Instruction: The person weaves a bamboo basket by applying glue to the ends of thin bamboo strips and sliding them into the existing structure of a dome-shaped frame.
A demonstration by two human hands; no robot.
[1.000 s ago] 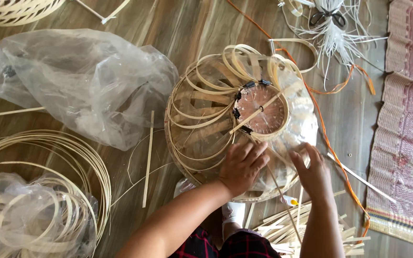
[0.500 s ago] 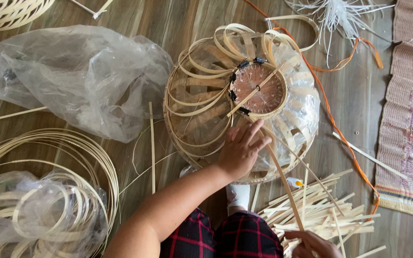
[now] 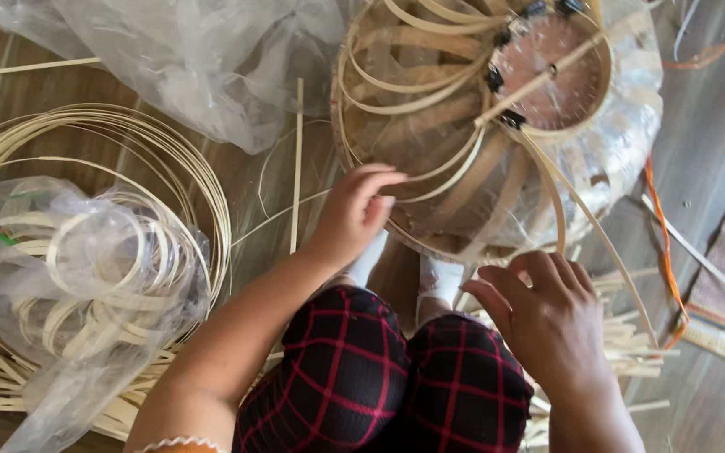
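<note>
The left hand point(image 3: 354, 214) reaches forward from the lower left, forearm running diagonally up from the bottom edge, wrist bent slightly inward. Its fingers point(image 3: 377, 178) curl over the near rim of the woven bamboo frame point(image 3: 430, 126), thumb tucked under the edge, so the hand is clamped on that rim. The frame sits on the wooden floor point(image 3: 279, 243) just in front of the person's knees, its bent strips arching up to a round pinkish disc point(image 3: 560, 80) at the top, where small black clips point(image 3: 497, 80) pinch the strips in place. A thin straight stick point(image 3: 539, 80) lies across the disc.

The right hand point(image 3: 547, 319) is lower, beside the right knee, back of the hand toward the camera, wrist raised. Its fingers point(image 3: 518, 273) are bent and close together near a long thin bamboo strip point(image 3: 585, 222) that curves down from the frame; whether they pinch it cannot be told.

The red-and-black checked trousers point(image 3: 379, 369) fill the bottom centre. On the left lies a coil of bamboo strips point(image 3: 86, 143), partly under a clear plastic bag point(image 3: 86, 277). A second clear plastic sheet point(image 3: 186, 50) lies at the top left. Short cut splints point(image 3: 631, 344) are scattered behind the right hand, and an orange cord point(image 3: 663, 226) runs along the floor at the right.
</note>
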